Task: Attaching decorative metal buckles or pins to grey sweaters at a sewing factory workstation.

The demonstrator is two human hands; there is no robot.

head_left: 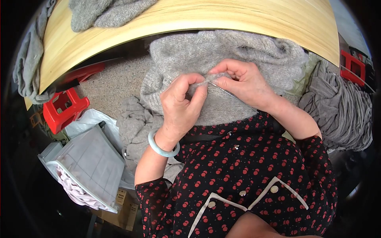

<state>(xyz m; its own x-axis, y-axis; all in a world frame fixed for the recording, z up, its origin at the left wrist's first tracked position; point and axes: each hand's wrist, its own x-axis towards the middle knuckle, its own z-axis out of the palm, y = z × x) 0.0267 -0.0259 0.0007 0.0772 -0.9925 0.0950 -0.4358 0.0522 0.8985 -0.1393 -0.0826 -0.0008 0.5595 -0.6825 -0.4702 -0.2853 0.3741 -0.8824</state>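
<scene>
A fuzzy grey knitted garment [184, 53] lies bunched across my lap, under the table's near edge. My left hand [180, 103], with a pale bangle at the wrist, pinches a small edge of the knit between thumb and forefinger. Close against it, my right hand [248, 85] is closed on a thin metal needle [234, 96], its fingers also at the knit's edge. The shaft slants from the pinched spot down to the right, below my right palm. Its tip is hidden in the fuzzy yarn, so I cannot tell whether it is hooked.
Ahead is a wood-grain table [222, 18] with more grey knitwear [113, 14] on it. Red stools [65, 109] stand at left and far right. A grey plastic crate [89, 162] holding pale cloth sits lower left. Piled grey garments [337, 107] lie at right.
</scene>
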